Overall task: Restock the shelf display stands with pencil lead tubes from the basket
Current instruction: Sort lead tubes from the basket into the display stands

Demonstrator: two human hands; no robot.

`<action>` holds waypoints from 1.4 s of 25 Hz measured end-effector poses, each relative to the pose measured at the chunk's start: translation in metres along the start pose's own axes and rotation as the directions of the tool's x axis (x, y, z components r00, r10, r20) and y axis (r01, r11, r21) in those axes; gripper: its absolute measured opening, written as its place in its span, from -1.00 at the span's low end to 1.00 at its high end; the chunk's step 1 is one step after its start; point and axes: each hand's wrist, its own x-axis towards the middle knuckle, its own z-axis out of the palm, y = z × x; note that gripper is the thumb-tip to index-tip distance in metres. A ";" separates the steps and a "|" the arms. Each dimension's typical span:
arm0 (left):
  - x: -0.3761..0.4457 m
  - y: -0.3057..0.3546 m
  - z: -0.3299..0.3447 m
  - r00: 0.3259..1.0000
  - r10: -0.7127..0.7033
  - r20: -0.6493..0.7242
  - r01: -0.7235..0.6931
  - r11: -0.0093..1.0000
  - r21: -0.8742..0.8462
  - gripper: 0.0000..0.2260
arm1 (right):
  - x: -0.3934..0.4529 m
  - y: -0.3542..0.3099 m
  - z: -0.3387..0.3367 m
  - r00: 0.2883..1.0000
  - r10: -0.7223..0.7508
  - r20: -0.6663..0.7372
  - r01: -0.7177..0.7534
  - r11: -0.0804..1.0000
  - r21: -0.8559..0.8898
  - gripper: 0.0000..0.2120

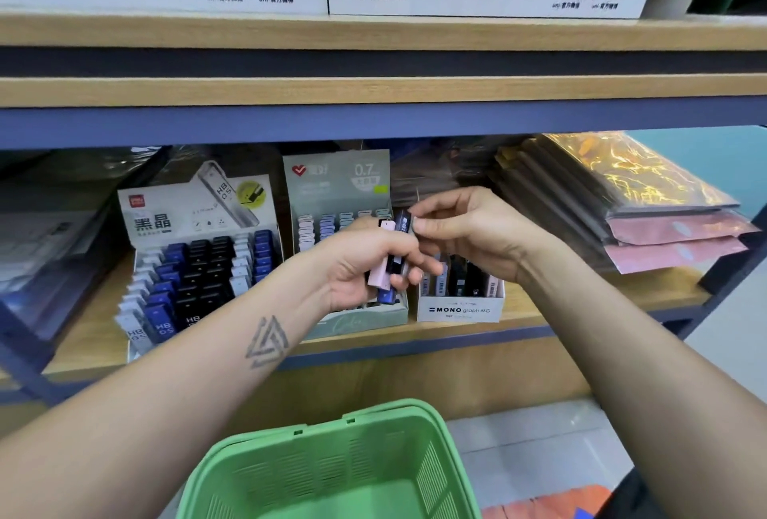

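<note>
Pink and blue lead tubes [388, 265] gripped in left hand [365, 265] — right hand [465, 232] pinches the blue one's top

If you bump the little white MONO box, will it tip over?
Probably not easily. The MONO box looks low and wide and sits flat on the shelf. It seems to be thin card, so a push would likely slide it. The tubes standing inside might rattle.
</note>
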 end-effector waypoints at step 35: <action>0.021 -0.001 0.004 0.908 0.299 -0.295 -0.185 0.915 0.359 -0.85 | -0.006 -0.002 -0.017 0.973 -0.206 0.103 0.202 0.552 -0.809 -0.95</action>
